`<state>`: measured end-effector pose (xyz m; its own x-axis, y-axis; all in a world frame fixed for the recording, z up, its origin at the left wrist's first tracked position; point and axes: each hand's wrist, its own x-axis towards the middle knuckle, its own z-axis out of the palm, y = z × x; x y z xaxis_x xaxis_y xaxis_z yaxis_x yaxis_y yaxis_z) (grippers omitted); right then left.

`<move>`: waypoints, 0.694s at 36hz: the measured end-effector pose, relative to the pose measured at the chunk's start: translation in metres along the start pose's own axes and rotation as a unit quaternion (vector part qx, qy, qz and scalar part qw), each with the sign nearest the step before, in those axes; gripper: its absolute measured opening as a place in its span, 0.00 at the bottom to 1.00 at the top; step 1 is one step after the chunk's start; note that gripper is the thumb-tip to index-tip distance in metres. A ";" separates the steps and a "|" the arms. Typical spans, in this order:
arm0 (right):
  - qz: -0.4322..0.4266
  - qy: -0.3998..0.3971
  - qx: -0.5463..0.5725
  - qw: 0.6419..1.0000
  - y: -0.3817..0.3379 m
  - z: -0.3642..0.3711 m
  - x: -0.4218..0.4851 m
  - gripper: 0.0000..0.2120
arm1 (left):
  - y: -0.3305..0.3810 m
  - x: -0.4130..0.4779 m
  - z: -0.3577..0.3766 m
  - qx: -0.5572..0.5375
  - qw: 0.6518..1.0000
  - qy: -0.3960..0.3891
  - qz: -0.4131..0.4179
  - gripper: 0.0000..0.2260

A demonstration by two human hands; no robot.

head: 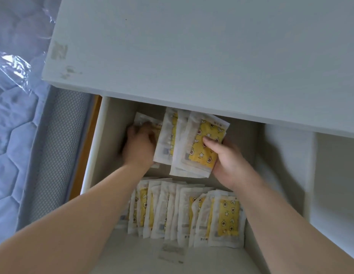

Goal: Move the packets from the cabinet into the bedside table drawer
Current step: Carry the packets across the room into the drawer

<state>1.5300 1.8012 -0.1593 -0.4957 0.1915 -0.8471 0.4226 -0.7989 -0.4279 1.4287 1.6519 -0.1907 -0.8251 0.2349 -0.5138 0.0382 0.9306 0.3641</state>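
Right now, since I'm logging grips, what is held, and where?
A bundle of packets: the right hand pinches its lower right edge; the left hand grips its left side.

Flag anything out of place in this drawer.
One packet lies flat and alone on the drawer floor, nearer the camera than the row of packets standing on edge. Nothing looks spilled or torn.

Pale grey bedside-table top point(192, 56) overhangs rear of open white drawer point(97, 147). Row of white-and-yellow plastic packets point(184, 212) fills front centre; held bundle point(199, 147) occupies rear centre. Bare floor along right wall and near edge.
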 end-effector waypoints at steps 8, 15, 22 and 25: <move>-0.014 0.101 -0.224 0.969 0.032 0.036 0.040 0.25 | -0.005 -0.007 -0.009 -0.375 0.913 -0.098 -0.129 0.14; -0.104 0.171 -0.303 0.932 0.035 0.034 0.043 0.21 | -0.011 -0.002 0.005 -0.142 0.989 -0.003 -0.047 0.18; -0.079 0.213 -0.371 0.900 0.030 0.028 0.047 0.11 | 0.003 0.017 -0.001 0.095 0.981 -0.074 0.149 0.28; -0.064 0.219 -0.380 0.897 0.029 0.024 0.046 0.16 | 0.001 0.020 -0.002 0.152 0.964 -0.158 0.153 0.36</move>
<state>1.5012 1.7735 -0.2033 -0.3017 0.5919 -0.7475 0.8607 -0.1681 -0.4805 1.4112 1.6572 -0.1994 -0.5385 0.5414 -0.6457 0.4555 0.8317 0.3174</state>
